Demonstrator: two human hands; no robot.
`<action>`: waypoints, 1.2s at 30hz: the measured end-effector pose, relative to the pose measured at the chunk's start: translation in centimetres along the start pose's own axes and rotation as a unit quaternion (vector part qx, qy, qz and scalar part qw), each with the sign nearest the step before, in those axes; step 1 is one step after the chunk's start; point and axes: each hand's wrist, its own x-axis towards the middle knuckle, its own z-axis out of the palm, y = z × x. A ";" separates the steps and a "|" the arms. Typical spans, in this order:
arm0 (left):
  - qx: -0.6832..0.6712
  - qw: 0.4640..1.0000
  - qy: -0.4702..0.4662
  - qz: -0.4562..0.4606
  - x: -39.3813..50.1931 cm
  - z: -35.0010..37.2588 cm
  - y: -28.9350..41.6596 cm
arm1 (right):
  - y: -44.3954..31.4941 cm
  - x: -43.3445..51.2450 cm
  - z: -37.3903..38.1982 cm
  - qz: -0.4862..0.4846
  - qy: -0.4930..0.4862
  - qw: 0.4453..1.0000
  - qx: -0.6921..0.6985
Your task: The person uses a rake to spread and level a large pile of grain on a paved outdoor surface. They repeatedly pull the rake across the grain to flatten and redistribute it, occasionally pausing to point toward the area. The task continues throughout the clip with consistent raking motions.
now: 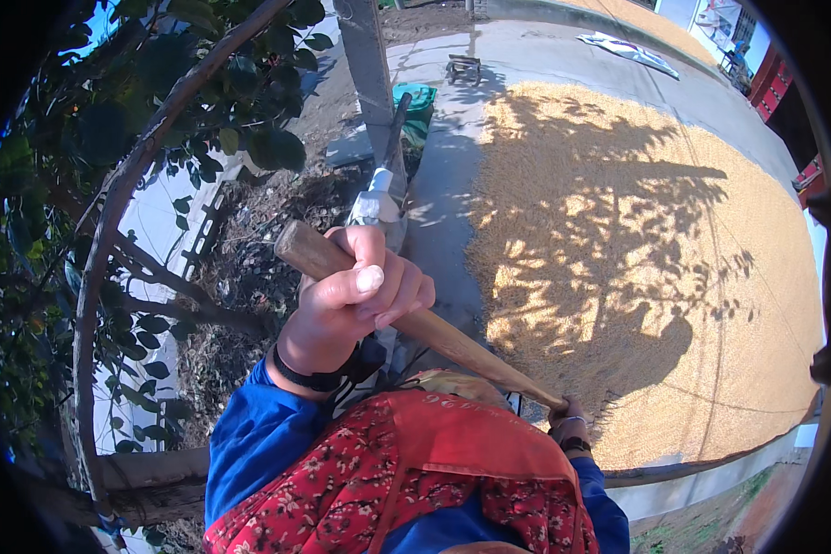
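My left hand (367, 284) is wrapped around the upper end of a smooth wooden handle (457, 343), whose blunt butt sticks out past my fingers. The handle slopes down to the right across my body. Lower on it, my right hand (566, 419) grips the wood, partly shaded. Thin dark tines, perhaps a rake's, show on the grain just beyond that hand, but the tool's head is mostly hidden. Before me and to the right lies a broad layer of yellow grain (755, 277), apparently corn kernels, with tree shadows and my own shadow across it.
Leafy branches (121, 187) crowd the left side. A concrete post (367, 62) and a green bin (415, 111) stand ahead, near a small wooden stool (464, 69). A white sack (627, 52) lies on the pavement behind the grain. A low ledge (713, 485) borders the grain's near side.
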 end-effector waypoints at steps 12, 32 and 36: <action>0.067 0.994 0.082 0.036 1.2 -0.9 0.5 | 2.3 2.0 1.2 0.081 -0.007 0.997 -0.014; 0.002 0.999 0.005 -0.041 3.1 1.5 -10.0 | -8.2 7.6 -6.9 -0.100 0.067 0.992 0.047; 0.047 0.998 0.034 -0.026 3.2 3.7 -11.1 | -8.8 10.1 -7.6 -0.087 0.083 0.989 -0.089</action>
